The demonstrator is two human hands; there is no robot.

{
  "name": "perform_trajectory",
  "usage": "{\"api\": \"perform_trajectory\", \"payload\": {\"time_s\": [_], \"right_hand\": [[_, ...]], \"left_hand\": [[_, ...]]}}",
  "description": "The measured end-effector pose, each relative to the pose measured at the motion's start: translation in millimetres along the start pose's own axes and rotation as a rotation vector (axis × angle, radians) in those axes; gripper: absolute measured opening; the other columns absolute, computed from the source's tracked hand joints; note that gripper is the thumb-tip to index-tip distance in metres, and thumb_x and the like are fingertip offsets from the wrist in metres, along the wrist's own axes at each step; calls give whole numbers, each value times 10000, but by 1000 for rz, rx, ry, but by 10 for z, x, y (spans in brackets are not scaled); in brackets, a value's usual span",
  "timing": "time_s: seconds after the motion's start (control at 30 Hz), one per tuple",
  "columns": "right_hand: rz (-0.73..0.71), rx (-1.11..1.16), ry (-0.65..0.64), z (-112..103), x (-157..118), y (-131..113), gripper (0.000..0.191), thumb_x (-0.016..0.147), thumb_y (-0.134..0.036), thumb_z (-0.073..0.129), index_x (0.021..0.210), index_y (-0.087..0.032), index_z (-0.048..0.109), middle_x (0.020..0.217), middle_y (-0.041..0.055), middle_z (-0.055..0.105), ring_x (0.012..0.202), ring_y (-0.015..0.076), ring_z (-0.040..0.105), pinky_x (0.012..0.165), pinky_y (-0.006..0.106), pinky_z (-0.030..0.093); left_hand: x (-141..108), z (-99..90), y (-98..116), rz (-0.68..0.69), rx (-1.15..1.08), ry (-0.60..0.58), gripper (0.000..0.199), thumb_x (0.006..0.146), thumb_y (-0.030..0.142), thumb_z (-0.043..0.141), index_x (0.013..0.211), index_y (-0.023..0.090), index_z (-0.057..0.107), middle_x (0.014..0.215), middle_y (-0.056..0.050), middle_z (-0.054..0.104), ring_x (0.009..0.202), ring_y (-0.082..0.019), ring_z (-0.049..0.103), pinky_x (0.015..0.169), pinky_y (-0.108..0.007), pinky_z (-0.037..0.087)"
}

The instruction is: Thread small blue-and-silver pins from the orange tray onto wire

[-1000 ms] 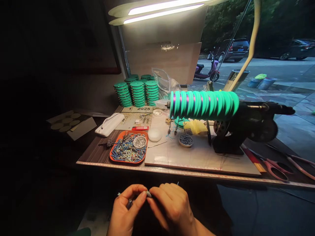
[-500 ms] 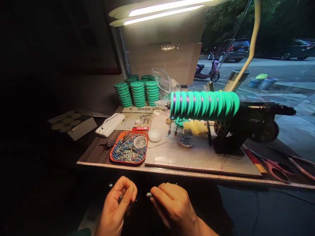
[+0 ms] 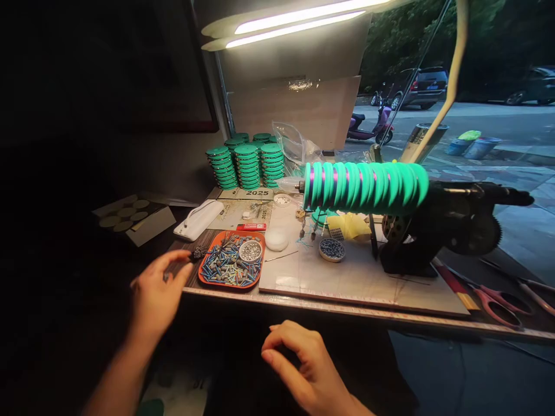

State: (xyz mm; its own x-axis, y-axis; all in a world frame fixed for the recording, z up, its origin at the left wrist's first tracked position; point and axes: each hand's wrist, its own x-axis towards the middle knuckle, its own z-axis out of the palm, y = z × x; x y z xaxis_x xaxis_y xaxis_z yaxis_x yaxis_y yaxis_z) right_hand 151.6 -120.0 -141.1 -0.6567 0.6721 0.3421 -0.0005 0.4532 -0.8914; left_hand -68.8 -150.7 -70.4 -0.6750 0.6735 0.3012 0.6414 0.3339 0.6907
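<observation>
My left hand (image 3: 158,292) reaches to the tray's left side. Its thumb and forefinger close at the dark tail of a bundle of small grey pieces (image 3: 200,252). Beside it lies an orange tray (image 3: 229,285) with many blue, pale and grey little rods and a small white dish of silvery bits (image 3: 250,251). In front of the table edge, my right hand (image 3: 303,361) is curled, thumb and forefinger tips together. I cannot make out anything between them.
A machine (image 3: 407,251) carries a row of green discs (image 3: 364,186) on its shaft. Further items are stacked green spools (image 3: 247,167), a dish of grey beads (image 3: 332,249), a white case (image 3: 198,219), a round white container (image 3: 276,239) and red-handled scissors (image 3: 498,306).
My left hand has moved from beside my right hand, left and forward to the bundle. The grey piece at my right fingertips is out of sight. The view has shifted slightly.
</observation>
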Motion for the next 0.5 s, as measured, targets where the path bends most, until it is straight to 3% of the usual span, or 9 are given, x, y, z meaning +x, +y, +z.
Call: {"api": "perform_trajectory", "payload": {"time_s": [0.1,0.23,0.33,0.43,0.5], "right_hand": [[-4,-4,17,0,0,14,169,822,-215,505,716,-138,611,647,-6,599,633,32,530,635,110,412],[-9,5,51,-11,1,30,147,797,-190,533,699,-140,630,626,-10,612,625,37,556,700,117,467],[7,28,94,-20,10,13,140,786,-190,560,684,-142,644,617,-17,623,628,38,584,802,137,495],[-4,48,139,-8,25,-19,117,773,-182,583,689,-143,654,628,-23,637,645,33,606,849,135,494],[-22,50,156,6,30,-31,106,770,-175,586,695,-146,656,628,-26,639,652,32,607,846,131,493]], "left_hand": [[467,-40,-149,18,-13,-109,178,595,65,677,756,141,681,732,95,609,784,-92,523,749,-131,327],[667,-92,-253,-75,-101,-140,85,571,63,682,630,100,634,505,135,511,534,-20,423,537,-74,256],[439,-185,-207,-205,-242,-122,151,611,198,688,658,108,576,511,118,516,440,-13,354,434,-95,218],[-30,-158,-85,-327,-419,-303,376,601,491,670,655,150,522,516,74,490,387,-28,287,362,-136,227],[-366,-38,-8,-412,-497,-410,465,577,580,677,702,159,523,501,68,447,404,-44,301,361,-150,268]]}}
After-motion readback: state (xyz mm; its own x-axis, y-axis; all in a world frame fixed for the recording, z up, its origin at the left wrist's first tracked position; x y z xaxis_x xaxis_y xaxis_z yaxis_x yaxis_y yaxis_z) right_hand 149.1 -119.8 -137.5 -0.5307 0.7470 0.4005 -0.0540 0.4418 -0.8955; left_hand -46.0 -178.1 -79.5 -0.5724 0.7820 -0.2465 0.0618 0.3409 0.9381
